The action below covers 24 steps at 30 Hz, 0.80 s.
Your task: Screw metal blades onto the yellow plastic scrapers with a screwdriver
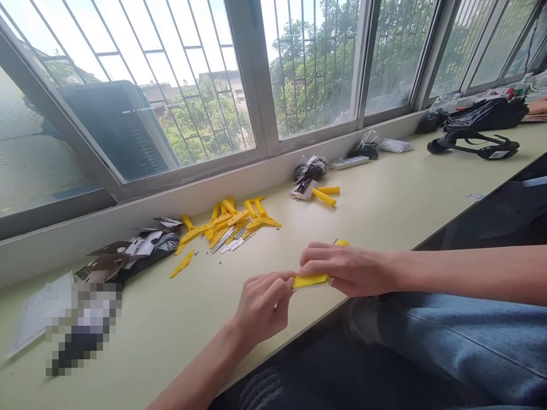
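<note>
Smooth plastic tool (311, 281), shiny metal blades (223, 240), satin-smooth tabletop (384, 208)

bare left hand (262, 304): fingers bent, tips drawn together in a pinch, knuckles up | bare, sleeveless left forearm (199, 361): slanting up from behind those fingers | bare right hand (348, 269): back upward, fingers curled in a closed grip, just beside the left fingertips | bare, sleeveless right forearm (465, 274): nearly level behind its fingers
</note>
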Tool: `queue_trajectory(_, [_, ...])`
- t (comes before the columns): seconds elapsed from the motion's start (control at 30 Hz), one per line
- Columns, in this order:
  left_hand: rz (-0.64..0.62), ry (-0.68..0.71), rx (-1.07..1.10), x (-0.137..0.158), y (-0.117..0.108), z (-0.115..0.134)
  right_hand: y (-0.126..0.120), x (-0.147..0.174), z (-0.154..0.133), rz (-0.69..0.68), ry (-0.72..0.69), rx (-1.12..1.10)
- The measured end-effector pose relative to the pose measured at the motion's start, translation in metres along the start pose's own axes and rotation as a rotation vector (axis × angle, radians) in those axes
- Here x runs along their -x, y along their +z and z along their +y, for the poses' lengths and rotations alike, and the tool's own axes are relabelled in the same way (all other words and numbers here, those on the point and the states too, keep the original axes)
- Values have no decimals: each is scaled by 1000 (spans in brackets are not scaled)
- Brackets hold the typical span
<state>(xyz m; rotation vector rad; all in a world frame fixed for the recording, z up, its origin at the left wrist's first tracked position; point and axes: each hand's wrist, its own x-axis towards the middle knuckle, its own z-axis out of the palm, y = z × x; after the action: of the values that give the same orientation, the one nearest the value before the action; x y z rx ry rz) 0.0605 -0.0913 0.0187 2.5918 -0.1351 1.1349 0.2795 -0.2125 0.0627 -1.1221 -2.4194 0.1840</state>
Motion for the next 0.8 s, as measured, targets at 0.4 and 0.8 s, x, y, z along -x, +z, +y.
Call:
queue_trajectory(0.4, [62,-568,554,-6,12,8,4,-12,-4,198,340,-354])
queue_trajectory(0.8, [-264,-864,1131,-10,5,13,7,-21,-4,-33,520,-595])
